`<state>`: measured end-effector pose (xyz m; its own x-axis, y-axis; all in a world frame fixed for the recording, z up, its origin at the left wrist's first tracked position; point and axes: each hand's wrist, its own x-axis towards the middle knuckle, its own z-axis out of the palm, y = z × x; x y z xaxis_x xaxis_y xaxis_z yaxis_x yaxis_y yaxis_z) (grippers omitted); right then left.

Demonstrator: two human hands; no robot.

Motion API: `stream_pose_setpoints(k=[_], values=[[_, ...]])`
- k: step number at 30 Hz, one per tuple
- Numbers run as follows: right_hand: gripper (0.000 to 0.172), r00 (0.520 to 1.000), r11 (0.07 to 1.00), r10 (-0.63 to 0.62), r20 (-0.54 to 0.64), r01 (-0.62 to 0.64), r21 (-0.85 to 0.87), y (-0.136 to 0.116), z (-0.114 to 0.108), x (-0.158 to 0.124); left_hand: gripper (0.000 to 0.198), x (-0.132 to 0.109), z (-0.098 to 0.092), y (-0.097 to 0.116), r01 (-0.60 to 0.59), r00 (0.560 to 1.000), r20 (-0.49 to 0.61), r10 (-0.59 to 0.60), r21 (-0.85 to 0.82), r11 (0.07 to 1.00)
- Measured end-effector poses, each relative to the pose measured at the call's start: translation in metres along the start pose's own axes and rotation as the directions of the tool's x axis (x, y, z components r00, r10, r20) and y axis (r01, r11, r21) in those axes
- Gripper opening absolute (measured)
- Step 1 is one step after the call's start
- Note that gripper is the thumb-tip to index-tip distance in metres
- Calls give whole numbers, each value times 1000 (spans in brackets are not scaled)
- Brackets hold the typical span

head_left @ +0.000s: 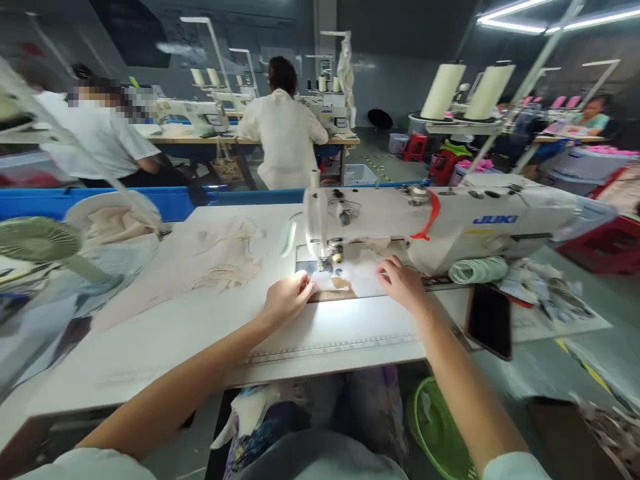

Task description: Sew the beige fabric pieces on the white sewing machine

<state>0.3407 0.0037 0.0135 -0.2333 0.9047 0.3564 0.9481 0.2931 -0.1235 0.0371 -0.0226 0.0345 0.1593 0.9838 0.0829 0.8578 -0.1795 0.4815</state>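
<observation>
The white cloth (pixel 369 279) lies under the sewing machine (pixel 373 212). The left hand (pixel 287 297) seems to pinch its left edge; the right hand (pixel 404 285) touches its right part, but whether gripping, I cannot tell. Probably this step is guiding; next calls for keeping it flat.

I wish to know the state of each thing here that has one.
White fabric: spread out
Left hand: fingers curled, at fabric's edge
Right hand: fingers bent, touching fabric
Phone: lying flat, screen dark
Pale green strip: rolled up
Thread cones: upright
Ceiling lights: lit
</observation>
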Motion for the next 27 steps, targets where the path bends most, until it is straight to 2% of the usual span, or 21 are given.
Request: stream_pose_setpoints(k=[3,5,7,9,12,14,17,21,24,27], values=[[15,997,998,-46,-61,48,36,9,6,0,19,-6,-24,-32,69,997,27,-70,67,995],[14,995,997,-56,-78,61,54,13,9,0,18,-5,-37,-50,58,995,80,-64,65,996],[13,993,996,-62,-102,69,64,15,9,0,24,-1,-51,-66,-7,990,139,5,17,1000],[15,989,994,-59,-137,71,79,14,8,0,29,7,-67,-81,-93,989,118,93,-10,996],[19,985,992,-47,-167,65,106,10,7,0,27,24,-91,-101,-172,985,18,172,78,982],[21,984,991,-44,-170,64,115,7,7,0,22,37,-103,-110,-197,980,61,191,129,972],[23,982,991,-50,-180,72,115,6,8,0,16,51,-113,-119,-233,963,173,207,149,961],[24,979,989,-76,-190,98,114,10,8,0,16,55,-116,-125,-291,947,190,259,168,942],[25,978,987,-75,-197,100,122,6,5,0,22,50,-118,-128,-312,944,146,295,114,943],[28,973,974,-115,-200,150,168,-14,0,-2,30,42,-116,-124,-349,937,34,348,18,937]])
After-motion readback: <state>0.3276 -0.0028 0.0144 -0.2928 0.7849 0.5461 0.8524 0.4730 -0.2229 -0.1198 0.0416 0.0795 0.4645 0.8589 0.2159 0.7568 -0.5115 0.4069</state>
